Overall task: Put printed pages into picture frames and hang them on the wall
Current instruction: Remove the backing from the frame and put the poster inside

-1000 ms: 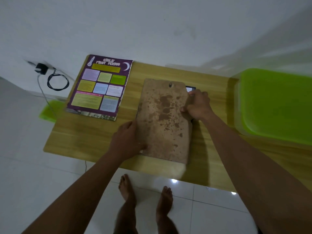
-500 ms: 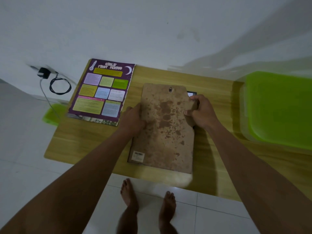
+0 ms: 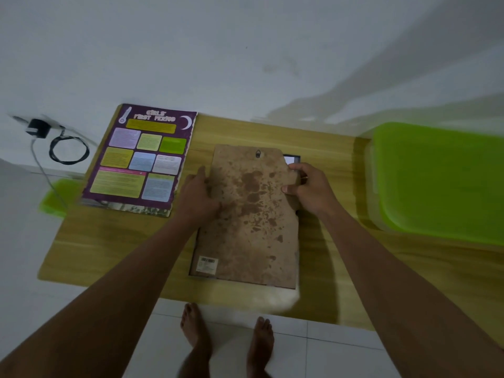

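the green-lidded bin sits at the right end of the tabletop. its lid is on, so i can't see what is in it. the frame lies face down in the middle of the tabletop. the stained brown board lies over its back, a little askew, and covers nearly all of it. only the frame's dark far right corner and a thin dark strip along the near left show.

my left hand lies palm down on the board's left edge, its fingers laid loosely on the board and gripping nothing. my right hand has the board's right edge pinched, thumb on top and fingers curled round the side.

the pages are stacked at the far left of the tabletop, purple poster on top, just left of the board and apart from my hands.

my right fingertips are hidden behind the board's edge. the board's near right corner is lost in a pale blur. the small label at its near left corner and the poster's small print are too soft to read.
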`<state>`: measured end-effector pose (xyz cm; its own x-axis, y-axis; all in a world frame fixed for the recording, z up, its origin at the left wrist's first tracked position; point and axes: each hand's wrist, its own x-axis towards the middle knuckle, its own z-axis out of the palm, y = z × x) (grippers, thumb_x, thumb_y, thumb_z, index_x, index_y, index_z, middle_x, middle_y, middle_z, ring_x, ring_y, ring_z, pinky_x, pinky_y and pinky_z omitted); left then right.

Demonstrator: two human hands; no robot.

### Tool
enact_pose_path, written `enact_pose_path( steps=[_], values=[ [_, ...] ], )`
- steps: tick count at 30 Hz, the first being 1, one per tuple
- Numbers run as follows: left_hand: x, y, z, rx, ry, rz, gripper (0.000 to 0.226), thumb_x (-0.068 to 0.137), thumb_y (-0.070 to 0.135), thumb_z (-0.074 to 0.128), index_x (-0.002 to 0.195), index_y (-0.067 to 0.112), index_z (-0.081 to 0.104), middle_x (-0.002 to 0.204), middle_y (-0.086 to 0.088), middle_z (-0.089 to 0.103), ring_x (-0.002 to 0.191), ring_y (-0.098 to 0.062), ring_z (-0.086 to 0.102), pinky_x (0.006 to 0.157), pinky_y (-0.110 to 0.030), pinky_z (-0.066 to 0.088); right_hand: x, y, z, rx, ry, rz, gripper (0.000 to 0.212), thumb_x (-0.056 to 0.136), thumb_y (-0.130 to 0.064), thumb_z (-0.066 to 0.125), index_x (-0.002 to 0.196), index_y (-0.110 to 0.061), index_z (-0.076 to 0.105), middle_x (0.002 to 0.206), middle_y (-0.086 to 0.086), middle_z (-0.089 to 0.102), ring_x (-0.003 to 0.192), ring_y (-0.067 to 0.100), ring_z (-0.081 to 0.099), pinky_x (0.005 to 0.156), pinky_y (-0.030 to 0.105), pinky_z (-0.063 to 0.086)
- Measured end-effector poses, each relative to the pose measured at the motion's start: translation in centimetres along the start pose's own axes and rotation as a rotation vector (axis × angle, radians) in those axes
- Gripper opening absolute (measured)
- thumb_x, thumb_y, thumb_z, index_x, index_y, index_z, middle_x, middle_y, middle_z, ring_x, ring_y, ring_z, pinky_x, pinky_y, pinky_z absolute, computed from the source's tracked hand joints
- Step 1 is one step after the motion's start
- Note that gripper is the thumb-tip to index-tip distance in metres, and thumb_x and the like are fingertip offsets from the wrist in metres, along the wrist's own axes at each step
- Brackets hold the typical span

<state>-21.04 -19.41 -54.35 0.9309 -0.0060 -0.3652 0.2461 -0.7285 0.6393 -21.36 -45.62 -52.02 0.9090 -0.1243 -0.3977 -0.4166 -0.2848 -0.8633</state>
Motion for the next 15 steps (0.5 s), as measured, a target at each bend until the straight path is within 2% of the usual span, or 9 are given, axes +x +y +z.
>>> enact_pose_path(
  steps=[3,6,8,12,15],
  values=[
    [0.96,-0.89,0.11,-0.023,-0.018,0.011,0.108,0.046,0.046,0.075,0.146,0.031,0.035,0.126,-0.004,0.054,0.107,-0.027,0.059,0.081,-0.046,0.058,-0.14,-0.1,-0.21,0.077,0.007,0.028,0.048,0.083,0.008,0.071,0.125,-0.013,0.062,0.108,-0.006,0.057,0.097,0.014,0.058,0.068,0.017,0.05],
    [1.02,-0.79,-0.07,-0.045,-0.024,0.003,0.109,0.044,0.045,0.072,0.145,0.032,0.035,0.126,-0.005,0.054,0.105,-0.027,0.059,0.08,-0.046,0.058,-0.25,-0.33,-0.31,0.118,0.008,0.033,0.044,0.083,0.012,0.068,0.119,-0.014,0.062,0.104,-0.009,0.057,0.087,0.005,0.058,0.055,0.009,0.048],
    [0.91,-0.54,-0.24,-0.06,-0.028,0.011,0.108,0.044,0.043,0.073,0.144,0.033,0.036,0.125,-0.005,0.055,0.106,-0.027,0.059,0.082,-0.046,0.058,-0.28,-0.36,-0.35,0.143,0.006,0.038,0.044,0.083,0.012,0.067,0.117,-0.014,0.062,0.102,-0.009,0.058,0.086,0.004,0.058,0.055,0.011,0.049],
    [0.73,-0.33,-0.55,-0.096,-0.016,0.005,0.114,0.041,0.043,0.074,0.146,0.032,0.032,0.131,-0.005,0.05,0.112,-0.027,0.057,0.083,-0.047,0.057,-0.23,-0.13,-0.31,0.2,0.017,0.054,0.045,0.083,0.011,0.067,0.117,-0.019,0.064,0.103,-0.005,0.062,0.09,0.01,0.061,0.068,0.024,0.054],
    [0.72,-0.37,-0.6,-0.077,0.016,0.039,0.11,0.045,0.042,0.077,0.146,0.029,0.033,0.134,-0.004,0.047,0.116,-0.027,0.054,0.084,-0.048,0.057,-0.08,-0.01,-0.2,0.115,-0.019,0.011,0.045,0.09,0.002,0.066,0.124,-0.027,0.06,0.104,-0.002,0.061,0.09,0.011,0.061,0.067,0.024,0.053]
  ],
)
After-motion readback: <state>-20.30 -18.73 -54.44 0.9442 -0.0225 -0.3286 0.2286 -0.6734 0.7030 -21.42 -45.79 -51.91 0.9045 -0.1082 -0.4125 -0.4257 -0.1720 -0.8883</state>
